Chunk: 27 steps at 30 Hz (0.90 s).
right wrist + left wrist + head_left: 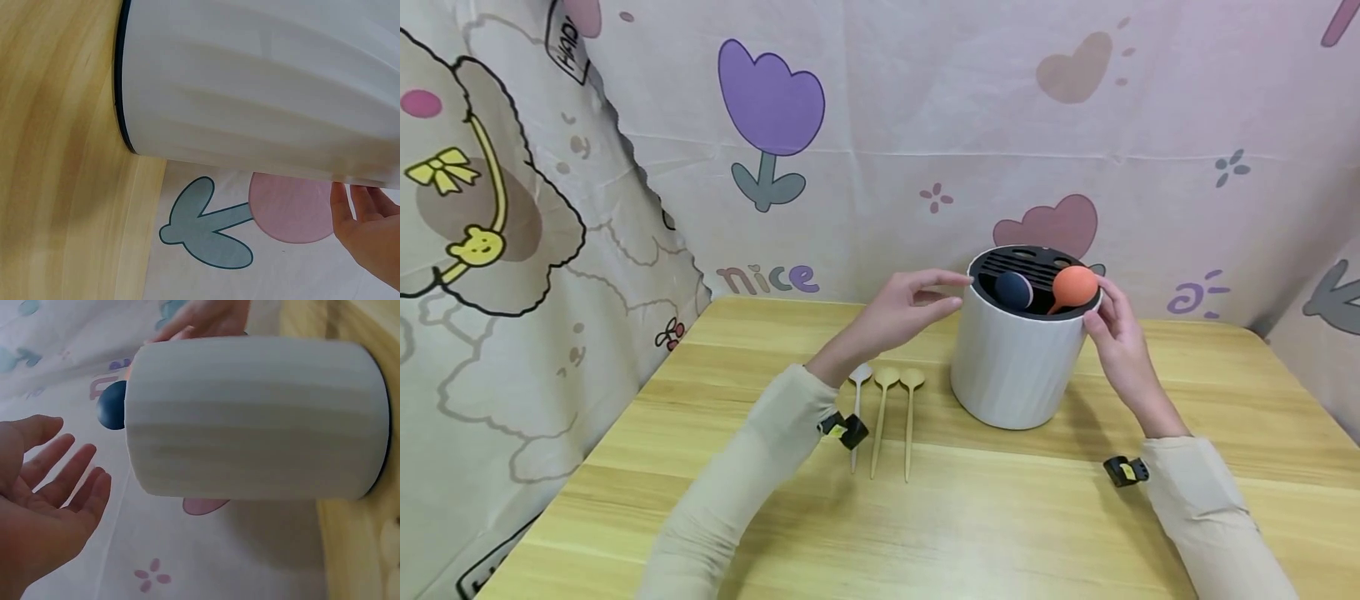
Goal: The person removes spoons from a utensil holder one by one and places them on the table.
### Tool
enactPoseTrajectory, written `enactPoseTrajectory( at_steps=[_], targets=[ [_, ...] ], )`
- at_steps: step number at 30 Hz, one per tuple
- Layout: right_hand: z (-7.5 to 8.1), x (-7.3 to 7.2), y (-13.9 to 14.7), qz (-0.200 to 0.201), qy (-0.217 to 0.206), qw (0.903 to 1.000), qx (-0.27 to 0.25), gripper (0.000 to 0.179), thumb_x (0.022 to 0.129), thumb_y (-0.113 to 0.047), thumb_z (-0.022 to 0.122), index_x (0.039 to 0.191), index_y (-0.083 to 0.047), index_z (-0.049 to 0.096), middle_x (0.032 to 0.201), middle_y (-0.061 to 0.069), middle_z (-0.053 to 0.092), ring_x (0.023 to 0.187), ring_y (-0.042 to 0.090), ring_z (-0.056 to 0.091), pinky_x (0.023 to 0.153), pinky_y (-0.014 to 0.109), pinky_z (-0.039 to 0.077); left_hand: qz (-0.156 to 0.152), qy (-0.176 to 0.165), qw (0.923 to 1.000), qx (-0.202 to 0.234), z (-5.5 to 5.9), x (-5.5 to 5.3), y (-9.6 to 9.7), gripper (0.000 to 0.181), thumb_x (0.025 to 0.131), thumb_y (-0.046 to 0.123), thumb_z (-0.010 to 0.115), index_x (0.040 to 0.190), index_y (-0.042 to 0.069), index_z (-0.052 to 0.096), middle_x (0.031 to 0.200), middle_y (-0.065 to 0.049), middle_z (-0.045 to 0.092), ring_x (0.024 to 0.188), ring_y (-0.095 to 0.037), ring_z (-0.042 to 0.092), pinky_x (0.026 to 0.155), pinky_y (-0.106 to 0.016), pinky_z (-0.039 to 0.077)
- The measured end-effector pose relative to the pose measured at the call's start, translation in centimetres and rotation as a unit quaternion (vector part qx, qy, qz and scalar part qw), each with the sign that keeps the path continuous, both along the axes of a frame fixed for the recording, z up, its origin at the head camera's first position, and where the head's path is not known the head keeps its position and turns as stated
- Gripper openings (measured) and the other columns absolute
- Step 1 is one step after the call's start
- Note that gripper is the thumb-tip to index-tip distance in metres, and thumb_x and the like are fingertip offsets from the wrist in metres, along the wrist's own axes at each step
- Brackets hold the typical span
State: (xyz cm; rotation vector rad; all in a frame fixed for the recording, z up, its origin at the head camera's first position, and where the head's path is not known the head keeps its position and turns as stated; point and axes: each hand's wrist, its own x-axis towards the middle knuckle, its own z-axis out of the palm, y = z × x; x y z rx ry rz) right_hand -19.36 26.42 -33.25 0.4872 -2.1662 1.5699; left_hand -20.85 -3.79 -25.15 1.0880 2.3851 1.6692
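A white ribbed utensil holder [1017, 367] with a black slotted top [1026, 265] stands upright on the table. From its front opening rise a navy rounded utensil head [1013, 290] and an orange rounded utensil head [1075, 287]; their lower parts are hidden inside. My left hand [906, 308] is beside the holder's left rim, its fingers spread and a small gap between them and the holder in the left wrist view. At the right rim, my right hand [1122, 350] touches the holder's side with its fingertips.
Left of the holder, a whitish spoon [861, 374] and two yellowish spoons [887, 377] [913, 379] lie side by side on the wooden table [970, 517]. My left forearm passes over the whitish one. A printed cloth [880, 100] hangs behind the table.
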Motion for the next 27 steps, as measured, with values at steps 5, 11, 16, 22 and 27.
enactPoseTrajectory(
  at_steps=[5, 11, 16, 22, 27],
  targets=[
    [0.1, -0.2, 0.0, 0.005, 0.012, 0.9999, 0.0, 0.05, 0.105, -0.017, 0.041, 0.152, -0.012, 0.026, 0.15, 0.029, 0.029, 0.13, 0.011, 0.039, 0.102, 0.016, 0.033, -0.007, 0.032, 0.9986, -0.041, 1.3, -1.1, 1.6, 0.034, 0.095, 0.006, 0.061, 0.129, 0.002, 0.06, 0.135, -0.01, 0.056, 0.11, -0.017, 0.062, 0.089, -0.022, 0.05],
    [0.1, 0.0, 0.0, 0.0, 0.007, 1.0, 0.005, 0.05, 0.105, -0.017, 0.041, 0.152, -0.01, 0.025, 0.15, 0.029, 0.029, 0.132, 0.012, 0.038, 0.101, 0.014, 0.033, -0.049, 0.033, 0.9943, -0.089, 2.6, -2.9, 3.9, 0.034, 0.093, -0.002, 0.061, 0.127, -0.004, 0.059, 0.128, -0.014, 0.061, 0.112, -0.016, 0.06, 0.09, -0.018, 0.048],
    [-0.1, 0.0, 0.0, 0.0, 0.01, 0.9999, 0.005, 0.05, 0.104, -0.016, 0.041, 0.152, -0.01, 0.025, 0.149, 0.03, 0.03, 0.13, 0.01, 0.039, 0.099, 0.012, 0.034, -0.064, 0.042, 0.989, -0.127, 3.0, -3.5, 4.9, 0.03, 0.091, -0.005, 0.062, 0.122, -0.005, 0.063, 0.118, -0.015, 0.066, 0.106, -0.016, 0.064, 0.087, -0.018, 0.049],
    [-0.1, 0.0, 0.0, -0.003, 0.006, 0.9999, 0.009, 0.051, 0.105, -0.017, 0.041, 0.152, -0.01, 0.025, 0.149, 0.029, 0.031, 0.129, 0.01, 0.04, 0.101, 0.015, 0.034, -0.043, 0.027, 0.9914, -0.121, 3.0, -3.6, 5.1, 0.029, 0.09, -0.003, 0.065, 0.118, -0.004, 0.065, 0.108, -0.016, 0.069, 0.098, -0.018, 0.066, 0.082, -0.02, 0.051],
    [-0.2, 0.0, 0.0, 0.001, 0.006, 1.0, 0.008, 0.051, 0.104, -0.016, 0.041, 0.152, -0.009, 0.024, 0.149, 0.029, 0.031, 0.131, 0.012, 0.039, 0.101, 0.014, 0.034, -0.029, 0.003, 0.9946, -0.099, 2.7, -3.7, 5.1, 0.029, 0.089, 0.0, 0.069, 0.117, -0.003, 0.066, 0.104, -0.014, 0.069, 0.093, -0.017, 0.066, 0.08, -0.02, 0.052]
  ],
)
